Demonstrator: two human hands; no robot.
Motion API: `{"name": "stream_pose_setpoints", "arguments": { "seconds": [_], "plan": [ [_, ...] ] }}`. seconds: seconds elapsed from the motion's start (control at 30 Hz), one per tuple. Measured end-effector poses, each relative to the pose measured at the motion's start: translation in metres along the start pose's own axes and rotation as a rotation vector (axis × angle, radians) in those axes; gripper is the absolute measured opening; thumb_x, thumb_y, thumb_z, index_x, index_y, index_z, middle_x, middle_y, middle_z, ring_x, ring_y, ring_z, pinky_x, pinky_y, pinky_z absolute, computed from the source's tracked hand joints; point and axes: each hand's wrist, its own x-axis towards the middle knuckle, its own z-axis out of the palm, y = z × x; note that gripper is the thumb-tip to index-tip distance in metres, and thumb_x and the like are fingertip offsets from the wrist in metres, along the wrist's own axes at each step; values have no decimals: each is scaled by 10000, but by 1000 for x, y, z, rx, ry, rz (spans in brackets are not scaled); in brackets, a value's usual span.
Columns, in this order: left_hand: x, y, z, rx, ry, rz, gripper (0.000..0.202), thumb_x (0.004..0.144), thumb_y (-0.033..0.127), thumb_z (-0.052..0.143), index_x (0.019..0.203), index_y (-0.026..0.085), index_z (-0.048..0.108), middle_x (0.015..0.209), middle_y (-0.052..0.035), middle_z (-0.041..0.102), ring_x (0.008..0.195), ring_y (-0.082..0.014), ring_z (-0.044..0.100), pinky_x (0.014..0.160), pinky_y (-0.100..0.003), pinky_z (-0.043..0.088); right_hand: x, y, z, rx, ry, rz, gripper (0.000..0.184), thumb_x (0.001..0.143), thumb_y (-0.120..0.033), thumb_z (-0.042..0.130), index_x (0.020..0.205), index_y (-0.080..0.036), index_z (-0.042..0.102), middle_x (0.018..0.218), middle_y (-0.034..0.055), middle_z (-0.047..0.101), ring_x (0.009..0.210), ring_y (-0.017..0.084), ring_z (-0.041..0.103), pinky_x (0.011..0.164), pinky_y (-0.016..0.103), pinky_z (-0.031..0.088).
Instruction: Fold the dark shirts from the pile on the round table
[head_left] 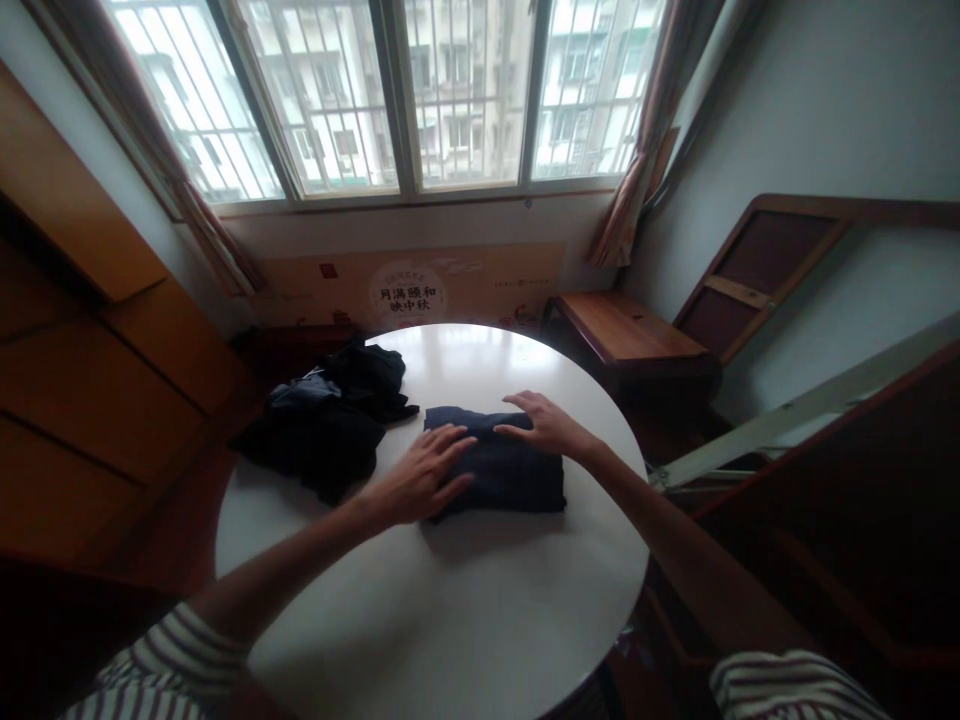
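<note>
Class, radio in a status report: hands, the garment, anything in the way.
Left hand, right hand flat on folded navy garment. Black clothing pile alongside, not blocking.

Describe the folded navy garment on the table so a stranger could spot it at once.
Under the barred window stands a round white table. On it, the left hand and right hand rest on a flat folded navy garment, unlike the loose black clothes heaped beside it.

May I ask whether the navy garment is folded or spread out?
Folded: the navy garment forms a compact squared stack beneath the left hand and right hand.
</note>
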Motion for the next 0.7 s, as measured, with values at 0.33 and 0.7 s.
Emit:
{"name": "stream_pose_setpoints", "arguments": {
  "seconds": [0.33, 0.7],
  "plan": [
    [2, 1, 16, 69, -133, 15, 492, 1016, 458, 373, 1390, 191, 549, 1454, -142, 508, 1367, -310, 429, 1168, -508, 249, -3, 16, 16, -126, -141, 5, 467, 870, -604, 601, 1033, -168, 645, 1043, 155, 684, 954, 290, 648, 862, 355, 476],
    [95, -95, -16, -502, -434, -501, 546, 554, 509, 875, 941, 152, 732, 894, -60, 724, 876, -254, 670, 788, -315, 514, -4, 25, -13, 381, -270, 243, 464, 588, -540, 823, 777, -158, 640, 706, 3, 616, 674, 159, 549, 587, 251, 416]
  ]
}}
